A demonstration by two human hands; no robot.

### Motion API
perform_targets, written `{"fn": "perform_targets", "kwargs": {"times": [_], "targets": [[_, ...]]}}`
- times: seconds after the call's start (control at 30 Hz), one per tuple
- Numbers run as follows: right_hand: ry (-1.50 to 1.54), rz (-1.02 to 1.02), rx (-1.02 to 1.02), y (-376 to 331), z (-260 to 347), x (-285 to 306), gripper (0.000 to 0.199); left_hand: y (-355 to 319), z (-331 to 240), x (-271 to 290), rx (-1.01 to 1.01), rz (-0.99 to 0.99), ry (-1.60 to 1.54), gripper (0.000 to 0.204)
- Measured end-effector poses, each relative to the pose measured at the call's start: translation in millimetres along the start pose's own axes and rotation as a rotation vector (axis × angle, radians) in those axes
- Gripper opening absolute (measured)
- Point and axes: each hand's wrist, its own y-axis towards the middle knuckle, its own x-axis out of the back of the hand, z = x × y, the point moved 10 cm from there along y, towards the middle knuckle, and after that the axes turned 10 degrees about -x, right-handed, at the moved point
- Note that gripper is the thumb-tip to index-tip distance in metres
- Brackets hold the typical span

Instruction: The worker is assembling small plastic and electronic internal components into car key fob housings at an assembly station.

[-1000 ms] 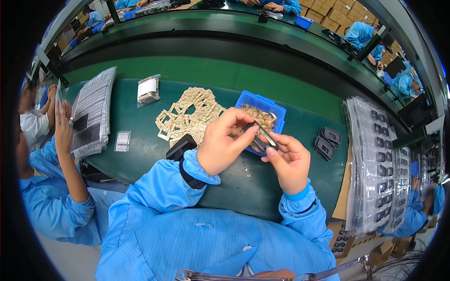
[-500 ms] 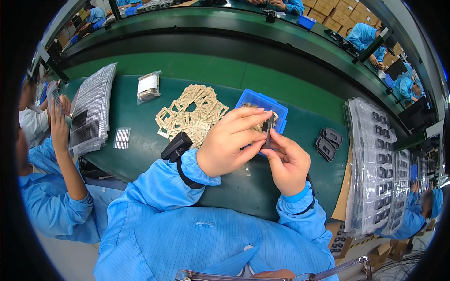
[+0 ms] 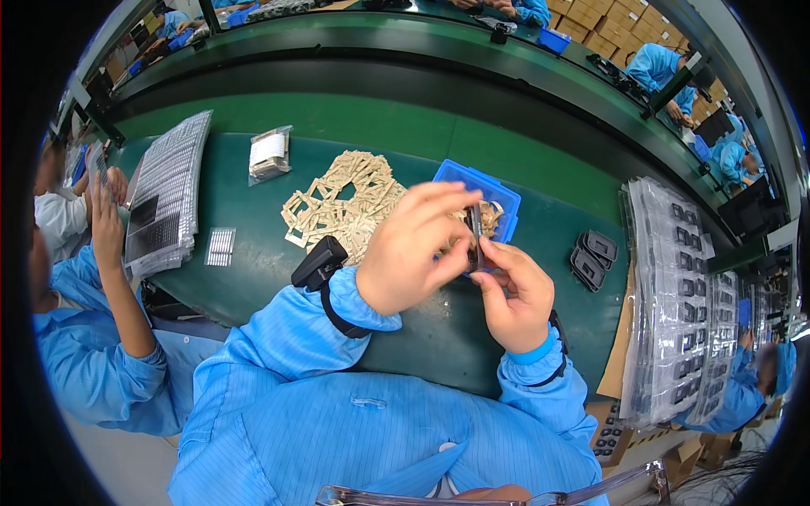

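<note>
Over the front edge of a blue bin [image 3: 509, 192], a thin dark plastic part [image 3: 474, 229] stands on edge between my hands. My right hand [image 3: 516, 295] pinches its lower end between thumb and fingers. Curled around its other side is my left hand [image 3: 413, 244], a little blurred, with the thumb at the part and the fingertips along its upper end. The part's full shape is hidden by my fingers. In the bin lie small tan pieces [image 3: 492, 215], partly covered by my left hand. To the left, a loose pile of cream-coloured frame-shaped pieces [image 3: 342, 198] is spread on the green table.
Several black plastic frames [image 3: 593, 260] lie right of the bin, beside stacked clear trays [image 3: 666, 295] of black parts. At left are a bagged pack [image 3: 269, 155], a small striped sheet [image 3: 220, 247] and a tray stack [image 3: 169, 194], with a co-worker [image 3: 101, 337] alongside.
My left fingers have lifted and shifted slightly left and up around the dark part. The part has moved a little left; my right hand keeps its pinch.
</note>
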Motion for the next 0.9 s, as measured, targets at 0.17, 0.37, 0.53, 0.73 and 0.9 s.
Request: {"fn": "perform_targets", "kwargs": {"times": [0.17, 0.37, 0.53, 0.73, 0.9], "targets": [[0.231, -0.017, -0.199, -4.1, -16.3, 1.4, 0.044, -7.2, 48.4, 10.9, 0.163, -0.026, 0.273, 0.012], [0.424, -0.110, -0.314, 0.0, -27.7, 15.9, 0.039, -12.0, 49.7, -3.9, 0.220, 0.087, 0.227, 0.008], [0.464, -0.094, -0.451, 1.8, -41.4, 15.4, 0.027, -8.8, 40.7, -2.1, 0.156, 0.096, 0.170, 0.018], [0.475, 0.021, -0.368, 0.4, -37.6, 3.6, 0.023, -13.7, 32.7, -24.7, 0.433, 0.115, -0.575, 0.024], [0.401, -0.019, -0.250, -0.9, -27.9, 6.8, 0.020, -14.2, 27.0, -28.3, 0.269, 0.144, -0.518, 0.022]]}}
